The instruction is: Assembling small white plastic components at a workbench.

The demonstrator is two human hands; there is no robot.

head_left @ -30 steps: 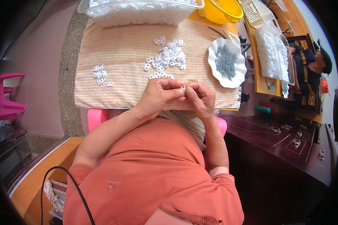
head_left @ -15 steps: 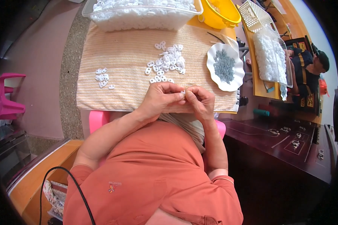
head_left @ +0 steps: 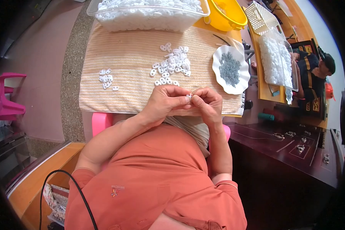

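Both hands meet over the near edge of the towel-covered table. Between the fingertips of my left hand (head_left: pixel 163 100) is a small white two-holed plastic piece (head_left: pixel 189 96), mostly covered by the fingers. My right hand (head_left: pixel 207 102) pinches at the same spot; whether it grips the piece itself or something tiny on it is hidden. Just beyond the hands lies a loose pile of white two-holed pieces (head_left: pixel 174 61). A smaller group of similar pieces (head_left: pixel 105 79) sits to the left. On the right, a white scalloped plate (head_left: pixel 239 86) bears many small grey parts (head_left: pixel 229 69).
A clear bin (head_left: pixel 149 26) full of white pieces stands at the far edge, beside a yellow basin (head_left: pixel 239 21). Farther right, another filled clear container (head_left: pixel 276 61) stands near a seated person (head_left: pixel 314 69). A pink stool (head_left: pixel 11 97) is at the left.
The fingertips have shifted slightly, and a bit more of the white piece shows between them. The whole scene has moved a little in the picture; the piles look the same.
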